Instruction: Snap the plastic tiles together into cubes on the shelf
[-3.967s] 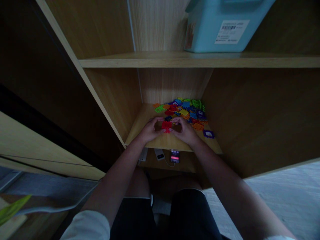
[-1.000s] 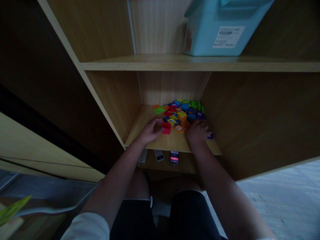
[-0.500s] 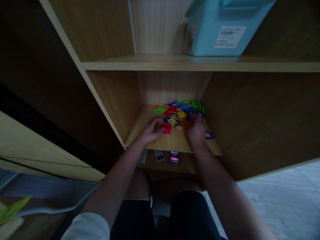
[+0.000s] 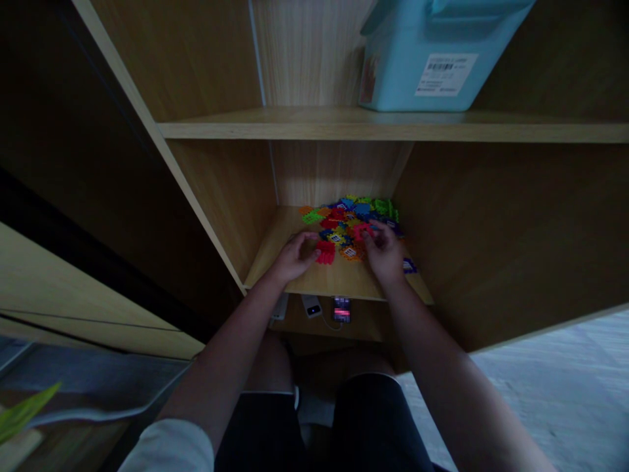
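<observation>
My left hand (image 4: pixel 295 257) is curled at the left of a small stack of red interlocking plastic pieces (image 4: pixel 325 253), its thumb against the stack's edge and the fingers bent around the far side. Between the thumb and fingers of my right hand (image 4: pixel 386 254) is a red interlocking piece (image 4: pixel 362 231), raised over the heap. Behind and between both hands spreads a pile of colourful building pieces (image 4: pixel 351 216) in yellow, blue, green, orange and red, some with window-like grids. A purple piece (image 4: pixel 409 266) lies apart, right of my right wrist.
The pieces lie on a wooden cabinet shelf (image 4: pixel 314 284). Overhead, another shelf (image 4: pixel 304 124) carries a light blue bin (image 4: pixel 393 78) with a label. Below are a white device (image 4: pixel 311 305) with a cable and a lit phone (image 4: pixel 342 309). A cabinet wall (image 4: pixel 515 242) stands to the right.
My right hand has lifted a red piece out of the heap and turned it toward the middle. My left hand stays by the red stack.
</observation>
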`<action>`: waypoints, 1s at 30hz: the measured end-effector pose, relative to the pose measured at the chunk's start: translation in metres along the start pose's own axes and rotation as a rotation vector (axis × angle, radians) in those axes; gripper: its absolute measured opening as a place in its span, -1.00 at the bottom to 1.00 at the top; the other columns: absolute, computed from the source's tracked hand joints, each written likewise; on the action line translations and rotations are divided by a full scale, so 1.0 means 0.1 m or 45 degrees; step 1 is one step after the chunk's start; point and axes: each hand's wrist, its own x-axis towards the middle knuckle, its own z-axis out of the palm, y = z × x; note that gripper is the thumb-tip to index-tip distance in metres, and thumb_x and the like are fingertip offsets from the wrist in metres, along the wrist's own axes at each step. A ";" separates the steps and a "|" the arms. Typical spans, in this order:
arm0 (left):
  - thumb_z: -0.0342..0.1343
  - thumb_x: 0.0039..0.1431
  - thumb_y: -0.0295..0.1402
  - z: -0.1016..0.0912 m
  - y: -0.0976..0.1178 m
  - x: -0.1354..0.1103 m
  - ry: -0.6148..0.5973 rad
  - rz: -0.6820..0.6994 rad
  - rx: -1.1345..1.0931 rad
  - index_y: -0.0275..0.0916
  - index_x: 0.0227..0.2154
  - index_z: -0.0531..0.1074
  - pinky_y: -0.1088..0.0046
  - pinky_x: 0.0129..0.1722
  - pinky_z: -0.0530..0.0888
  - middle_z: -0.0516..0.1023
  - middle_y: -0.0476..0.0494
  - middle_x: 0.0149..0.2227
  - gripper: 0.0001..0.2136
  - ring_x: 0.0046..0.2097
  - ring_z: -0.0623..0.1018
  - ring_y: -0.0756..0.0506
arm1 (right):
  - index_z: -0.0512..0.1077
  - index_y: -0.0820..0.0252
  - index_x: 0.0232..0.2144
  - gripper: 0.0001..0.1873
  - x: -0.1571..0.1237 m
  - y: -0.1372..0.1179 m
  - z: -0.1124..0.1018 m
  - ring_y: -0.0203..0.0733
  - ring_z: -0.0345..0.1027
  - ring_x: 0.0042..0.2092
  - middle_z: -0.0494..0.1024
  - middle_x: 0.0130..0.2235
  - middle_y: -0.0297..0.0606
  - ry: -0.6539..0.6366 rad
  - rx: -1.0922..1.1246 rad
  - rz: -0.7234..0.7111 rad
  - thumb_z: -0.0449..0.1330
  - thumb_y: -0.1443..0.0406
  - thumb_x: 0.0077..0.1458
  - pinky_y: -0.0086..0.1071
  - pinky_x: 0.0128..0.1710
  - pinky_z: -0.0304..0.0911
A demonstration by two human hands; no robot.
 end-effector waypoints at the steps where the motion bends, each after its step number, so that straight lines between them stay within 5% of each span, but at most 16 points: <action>1: 0.25 0.32 -0.19 0.00 0.01 0.00 0.004 -0.002 0.005 -0.13 0.09 0.45 0.01 0.28 0.45 0.59 -0.23 0.14 -0.66 0.21 0.54 -0.25 | 0.43 0.07 0.03 -0.57 0.00 0.01 0.01 -0.13 0.48 -0.29 0.56 -0.26 -0.29 -0.004 0.044 0.014 0.31 0.00 0.23 -0.24 -0.24 0.43; 6: 0.25 0.32 -0.18 -0.01 0.04 -0.01 0.015 -0.003 0.031 -0.13 0.09 0.45 0.03 0.28 0.46 0.59 -0.23 0.13 -0.66 0.20 0.55 -0.25 | 0.32 0.02 -0.10 -0.61 -0.02 0.09 0.05 -0.20 0.45 -0.38 0.53 -0.31 -0.39 -0.043 0.169 0.090 0.35 0.03 0.18 -0.30 -0.33 0.42; 10: 0.25 0.32 -0.18 -0.01 0.04 0.00 0.015 0.002 0.038 -0.13 0.08 0.45 0.03 0.27 0.47 0.59 -0.23 0.13 -0.66 0.20 0.55 -0.25 | 0.39 0.03 0.06 -0.56 -0.02 0.07 0.04 -0.18 0.40 -0.40 0.47 -0.42 -0.44 -0.091 0.116 0.030 0.33 0.06 0.21 -0.27 -0.30 0.42; 20: 0.25 0.33 -0.17 -0.02 0.04 -0.01 0.017 0.009 0.048 -0.13 0.10 0.44 0.05 0.29 0.45 0.58 -0.23 0.14 -0.65 0.21 0.54 -0.25 | 0.37 -0.03 0.13 -0.42 -0.06 0.06 0.11 -0.12 0.57 -0.22 0.56 -0.05 -0.26 -0.247 0.396 0.130 0.39 -0.01 0.14 -0.16 -0.20 0.58; 26: 0.25 0.32 -0.17 -0.04 0.09 0.00 0.021 0.076 0.090 -0.11 0.10 0.46 0.03 0.26 0.45 0.59 -0.22 0.12 -0.66 0.21 0.54 -0.26 | 0.36 0.05 -0.26 -0.59 -0.02 0.05 0.08 -0.25 0.36 -0.38 0.45 -0.38 -0.42 -0.137 0.208 0.066 0.40 -0.04 0.12 -0.34 -0.32 0.38; 30: 0.27 0.31 -0.16 -0.06 0.14 0.00 0.019 0.165 0.118 -0.10 0.08 0.48 0.04 0.22 0.46 0.60 -0.21 0.07 -0.66 0.17 0.54 -0.26 | 0.29 0.01 -0.25 -0.49 -0.01 0.02 0.08 -0.27 0.27 -0.47 0.39 -0.45 -0.49 -0.162 0.331 0.144 0.45 -0.08 0.03 -0.37 -0.46 0.30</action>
